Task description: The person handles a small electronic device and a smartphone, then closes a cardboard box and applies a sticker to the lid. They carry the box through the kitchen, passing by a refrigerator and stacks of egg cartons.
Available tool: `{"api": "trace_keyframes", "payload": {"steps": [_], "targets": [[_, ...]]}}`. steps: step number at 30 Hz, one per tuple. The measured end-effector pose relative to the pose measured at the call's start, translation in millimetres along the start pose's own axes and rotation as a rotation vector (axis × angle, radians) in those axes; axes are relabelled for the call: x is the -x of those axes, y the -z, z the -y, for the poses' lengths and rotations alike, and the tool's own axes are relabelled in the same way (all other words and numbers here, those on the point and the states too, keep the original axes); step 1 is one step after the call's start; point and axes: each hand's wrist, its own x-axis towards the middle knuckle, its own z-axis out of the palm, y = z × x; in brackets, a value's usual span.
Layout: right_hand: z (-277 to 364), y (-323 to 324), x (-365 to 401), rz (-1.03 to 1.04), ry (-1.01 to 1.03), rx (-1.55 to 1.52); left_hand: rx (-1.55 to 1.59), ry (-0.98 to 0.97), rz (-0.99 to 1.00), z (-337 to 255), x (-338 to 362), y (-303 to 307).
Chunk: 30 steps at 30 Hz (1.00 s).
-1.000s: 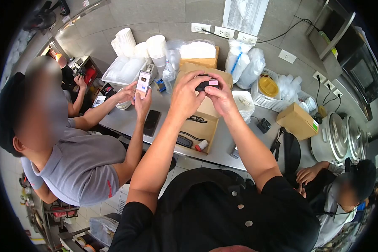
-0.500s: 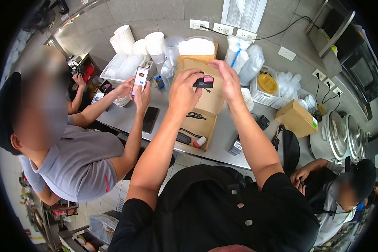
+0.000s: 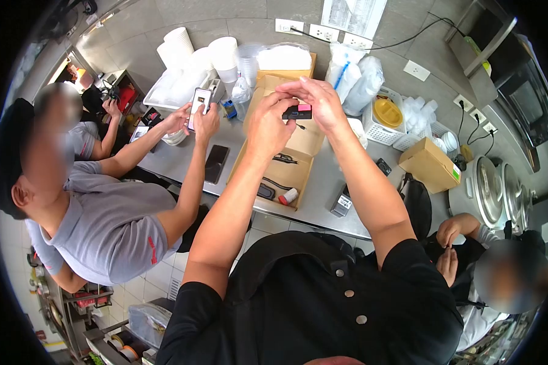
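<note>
A small black device (image 3: 297, 113) with a pink patch is raised over an open cardboard box (image 3: 307, 152). My left hand (image 3: 270, 125) grips it from its left side. Close by on the right, my right hand (image 3: 320, 104) has its fingers stretched over the top of the device; whether they touch it is hard to tell. Inside the box lie black cables (image 3: 276, 183), a dark oval item (image 3: 266, 191) and a white and red roll (image 3: 288, 196).
A person in grey (image 3: 112, 225) holds a phone (image 3: 200, 104) at the left. Another phone (image 3: 217, 163) lies on the steel table (image 3: 320, 204). Right of the box are a small dark box (image 3: 341, 204), a carton (image 3: 431, 164) and a white basket (image 3: 383, 135). Another person (image 3: 469, 286) is lower right.
My right hand has moved left, its fingers now over the device. The person at left has shifted the phone slightly. At lower right, the other person's hands have come up.
</note>
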Motion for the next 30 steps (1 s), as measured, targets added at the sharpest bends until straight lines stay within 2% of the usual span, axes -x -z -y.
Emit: {"api": "trace_keyframes", "payload": {"steps": [21, 23, 24, 26, 30], "targets": [[-1, -1, 0, 0.014, 0.075, 0.027, 0.036, -0.016, -0.063, 7, -1, -3], [0, -3, 3, -0.127, 0.223, 0.06, 0.048, -0.013, -0.07, 14, 0, -1], [-1, -1, 7, -0.123, 0.222, 0.056, 0.043, -0.011, -0.071, 19, 1, 1], [-6, 9, 19, -0.281, 0.251, 0.024, 0.074, 0.041, -0.074, 32, 6, 7], [-33, 35, 56, -0.313, 0.149, 0.077, 0.104, 0.158, -0.095, 55, 26, 21]]}}
